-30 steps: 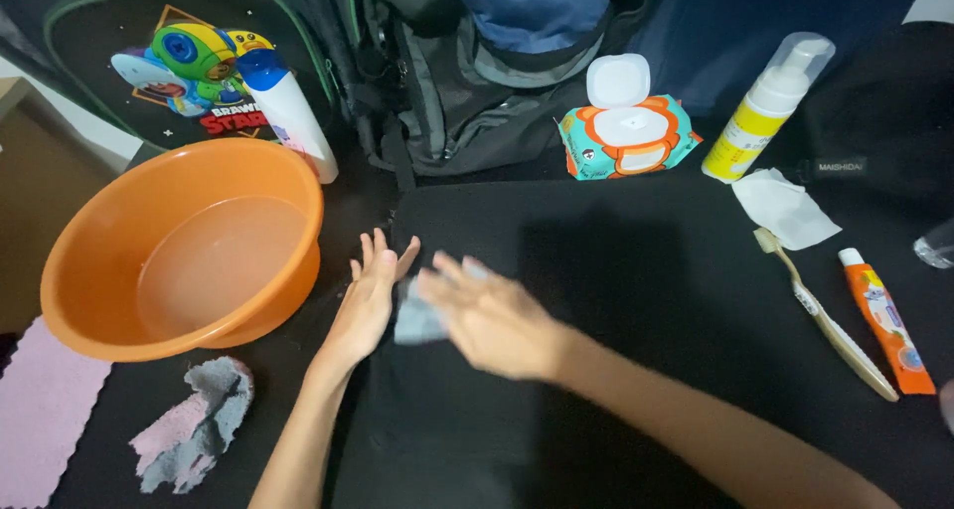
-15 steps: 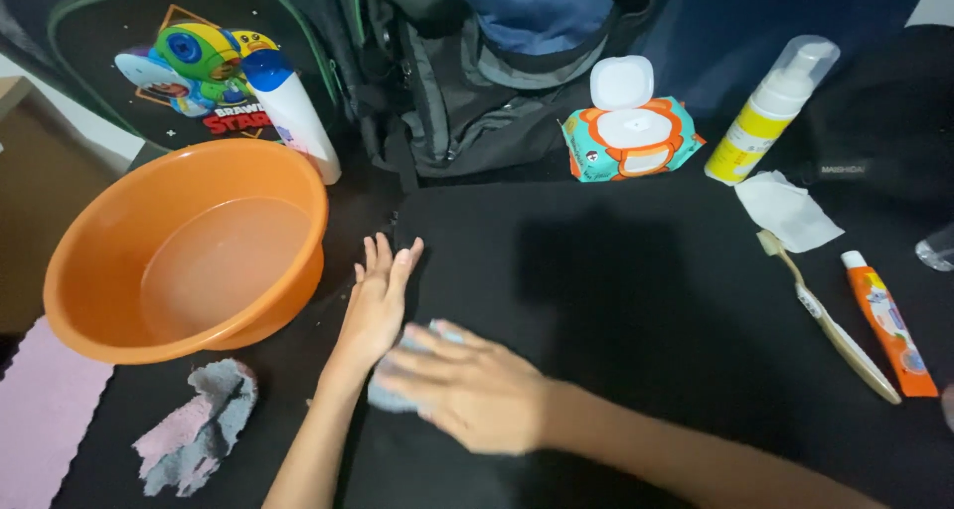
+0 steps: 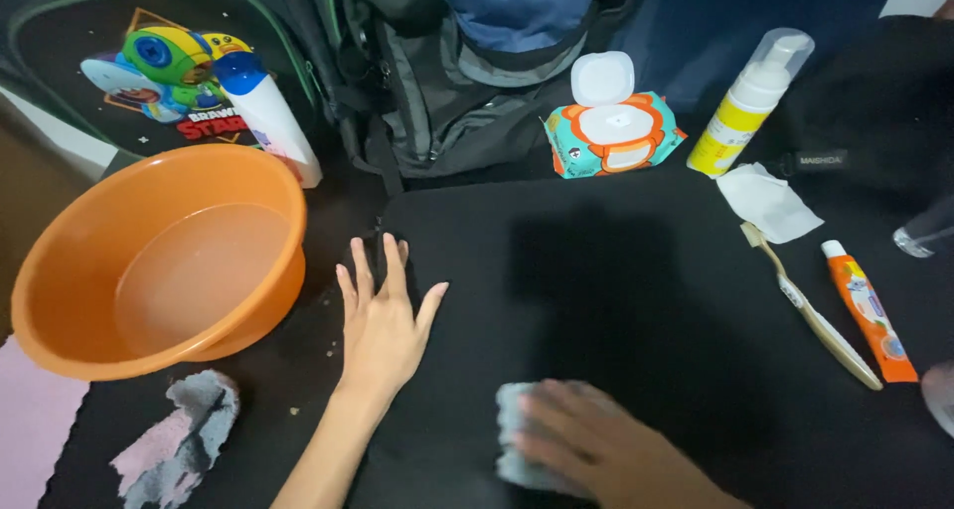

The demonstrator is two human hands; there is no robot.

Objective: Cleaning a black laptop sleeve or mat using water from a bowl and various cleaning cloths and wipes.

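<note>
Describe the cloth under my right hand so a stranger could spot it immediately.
Start at the orange basin, then cross the black mat past the flat left hand. The right hand presses on a small pale blue-grey cloth, plainer than the pink-and-grey rag below the basin.

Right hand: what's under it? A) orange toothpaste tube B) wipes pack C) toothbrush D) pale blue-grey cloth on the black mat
D: the right hand presses a pale blue-grey cloth onto the black mat; the toothbrush, toothpaste tube and wipes pack lie apart from it.
</note>
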